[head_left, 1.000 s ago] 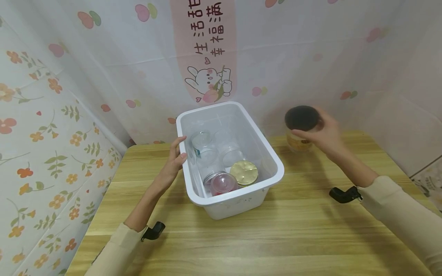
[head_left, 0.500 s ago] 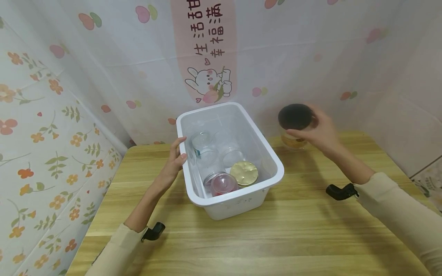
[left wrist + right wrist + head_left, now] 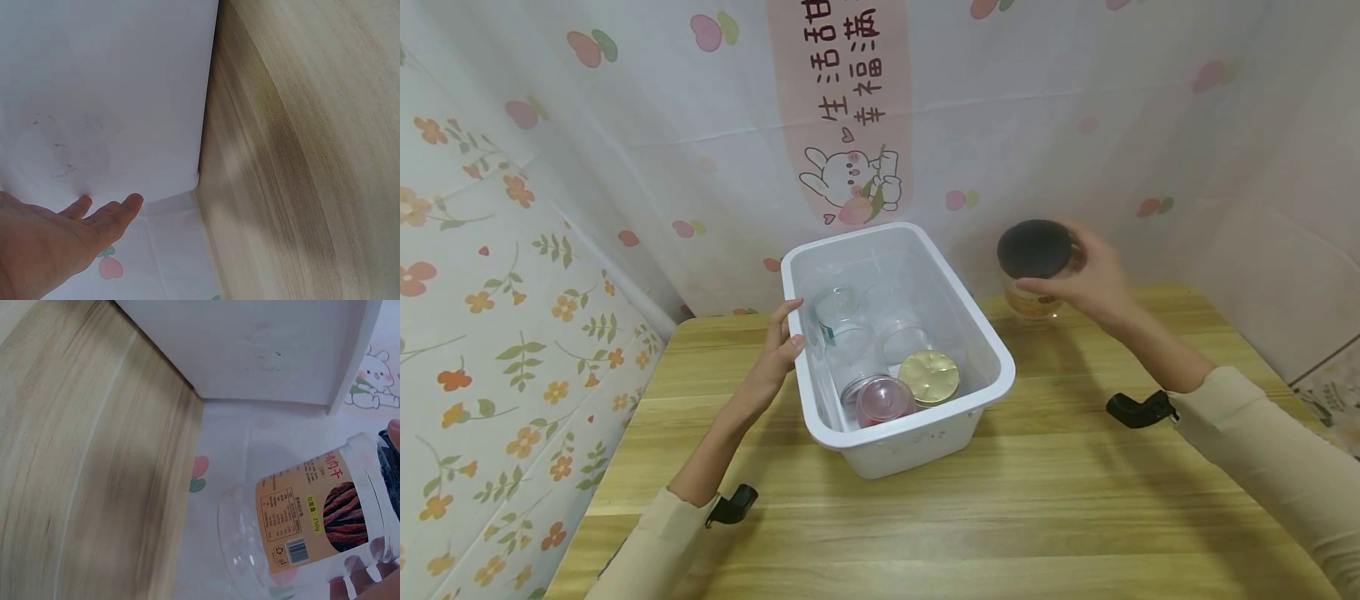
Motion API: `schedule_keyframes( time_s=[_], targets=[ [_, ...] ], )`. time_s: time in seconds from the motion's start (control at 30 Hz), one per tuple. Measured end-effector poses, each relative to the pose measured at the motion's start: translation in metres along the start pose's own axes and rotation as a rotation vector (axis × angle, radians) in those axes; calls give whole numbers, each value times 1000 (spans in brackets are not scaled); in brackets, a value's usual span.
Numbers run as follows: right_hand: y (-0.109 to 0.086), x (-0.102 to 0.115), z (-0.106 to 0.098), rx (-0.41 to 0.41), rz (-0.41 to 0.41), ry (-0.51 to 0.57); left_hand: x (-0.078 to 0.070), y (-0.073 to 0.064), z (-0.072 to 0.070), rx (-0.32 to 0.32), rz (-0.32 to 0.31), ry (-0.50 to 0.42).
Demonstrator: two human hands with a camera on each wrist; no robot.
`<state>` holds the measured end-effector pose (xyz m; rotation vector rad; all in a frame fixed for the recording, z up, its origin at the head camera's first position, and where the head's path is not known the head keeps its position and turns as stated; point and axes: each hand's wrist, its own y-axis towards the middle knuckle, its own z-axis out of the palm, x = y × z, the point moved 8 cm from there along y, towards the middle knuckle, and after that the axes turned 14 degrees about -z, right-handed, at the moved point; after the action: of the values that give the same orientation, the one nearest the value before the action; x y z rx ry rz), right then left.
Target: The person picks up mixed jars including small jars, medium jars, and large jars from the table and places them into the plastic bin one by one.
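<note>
In the head view, my left hand (image 3: 775,350) holds the left rim of a white plastic tub (image 3: 874,446), with thumb and index finger over the edge. The left wrist view shows other fingers (image 3: 109,219) lying fairly straight by the tub's outer wall. My right hand (image 3: 1093,279) grips a clear plastic jar (image 3: 306,519) near its black lid (image 3: 1035,248). An orange label with a picture of dried meat strips wraps the jar. It is slightly tilted and appears raised off the table, right of the tub.
Several clear jars (image 3: 847,340) lie or stand inside the tub, with a gold-lidded one (image 3: 929,377) and a reddish one (image 3: 885,402) at the near end. The wooden table (image 3: 925,533) ends at a patterned curtain (image 3: 1037,125) behind and another at left.
My right hand has carried the jar a little to the left, closer to the tub, and it has slowed. The left hand and the tub stay in place.
</note>
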<state>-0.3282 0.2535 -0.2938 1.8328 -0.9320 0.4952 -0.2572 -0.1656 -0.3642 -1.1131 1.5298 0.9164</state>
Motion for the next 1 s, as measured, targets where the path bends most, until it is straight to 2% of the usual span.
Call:
schedule_keyframes(
  time_s=[0.2, 0.57, 1.0],
  targets=[
    [7, 7, 3, 29, -23, -47, 1, 0, -1, -3, -3, 7],
    [16, 22, 11, 59, -63, -68, 2, 0, -1, -3, -4, 11],
    [26, 38, 19, 48, -58, -45, 3, 1, -1, -2, -2, 10]
  ],
)
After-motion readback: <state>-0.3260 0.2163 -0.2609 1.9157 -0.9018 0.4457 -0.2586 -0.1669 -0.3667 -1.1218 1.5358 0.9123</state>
